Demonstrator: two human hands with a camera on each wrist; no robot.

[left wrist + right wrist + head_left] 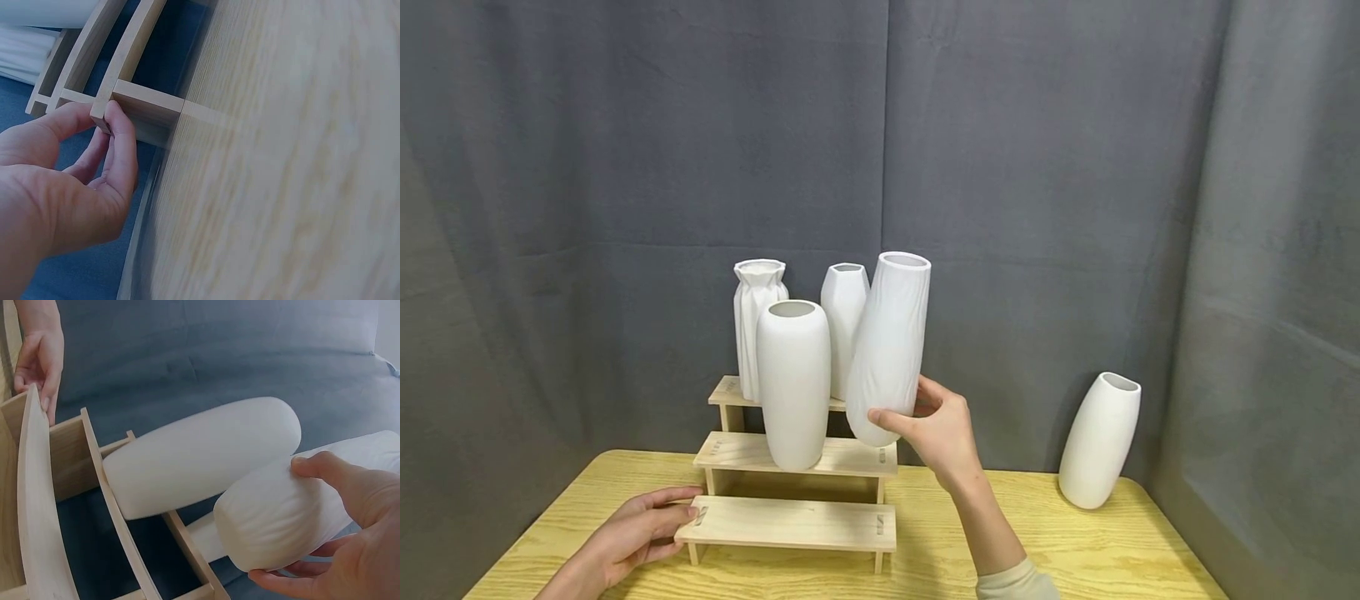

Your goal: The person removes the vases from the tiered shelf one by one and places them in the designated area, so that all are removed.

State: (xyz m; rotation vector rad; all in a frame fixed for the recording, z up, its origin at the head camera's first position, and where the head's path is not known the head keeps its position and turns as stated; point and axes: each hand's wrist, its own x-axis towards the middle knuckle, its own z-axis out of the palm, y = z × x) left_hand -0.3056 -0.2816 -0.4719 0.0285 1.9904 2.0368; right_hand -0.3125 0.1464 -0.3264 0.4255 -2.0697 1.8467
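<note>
My right hand (pixel 943 429) grips a white vase with wavy ridges (pixel 891 350) near its base and holds it tilted. Its base hovers by the right end of the middle step of a three-step wooden stand (pixel 786 521). With thumb and fingers, my left hand (pixel 632 533) pinches the left end of the lowest step; the left wrist view shows this hand (pixel 81 169) close up. A smooth white vase (pixel 793 383) stands upright on the middle step. On the top step stand a pleated vase (pixel 752 333) and a faceted vase (pixel 844 321), the latter partly hidden.
Another white vase (pixel 1099 442), with a slanted rim, stands leaning at the right back of the yellow wood-grain table (pixel 1000 542). Grey curtains (pixel 1037 167) hang close behind the table and along both sides.
</note>
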